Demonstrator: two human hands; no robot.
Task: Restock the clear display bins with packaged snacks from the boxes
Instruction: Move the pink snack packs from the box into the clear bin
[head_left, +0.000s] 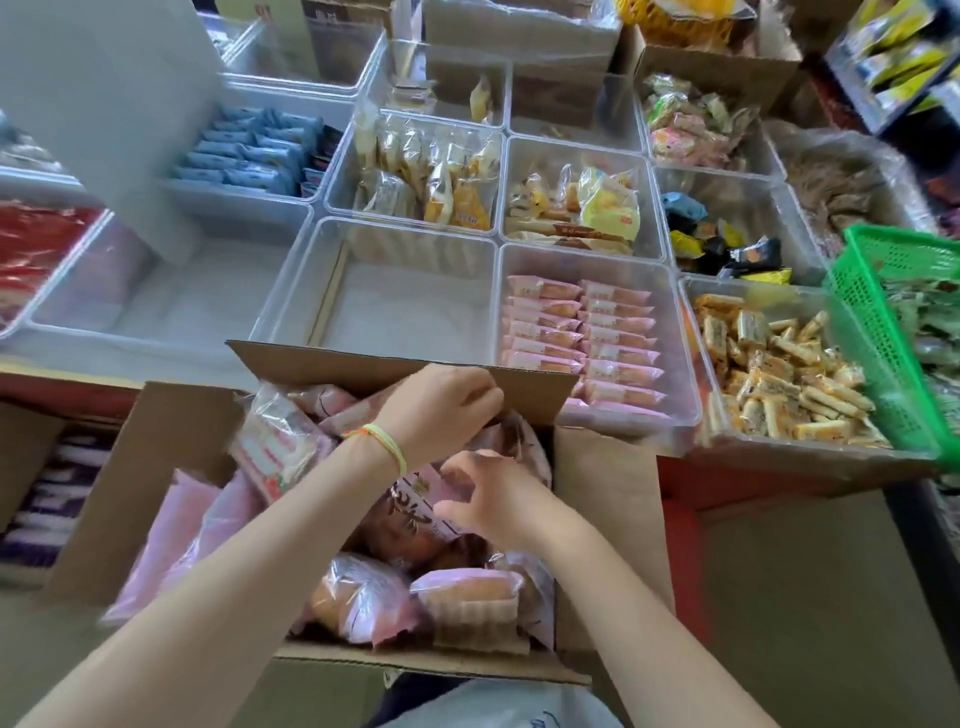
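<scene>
Left hand curled, contents hidden; right hand pinching pink snack packet in box. Packets light, crinkly, crushable: grip wrapper edge.

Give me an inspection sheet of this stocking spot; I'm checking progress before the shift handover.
Surface: clear bins packed edge to edge.
Job's things: open cardboard box full of pink-wrapped cakes; empty bin just behind it; pink snack bin neatly rowed.
Clutter: green basket overlapping the right bins.
Grip: left hand curled over the box's far flap; right hand pinching a cake packet.
Cables: nothing seen.
Surroundings: more boxes behind the bins.
</scene>
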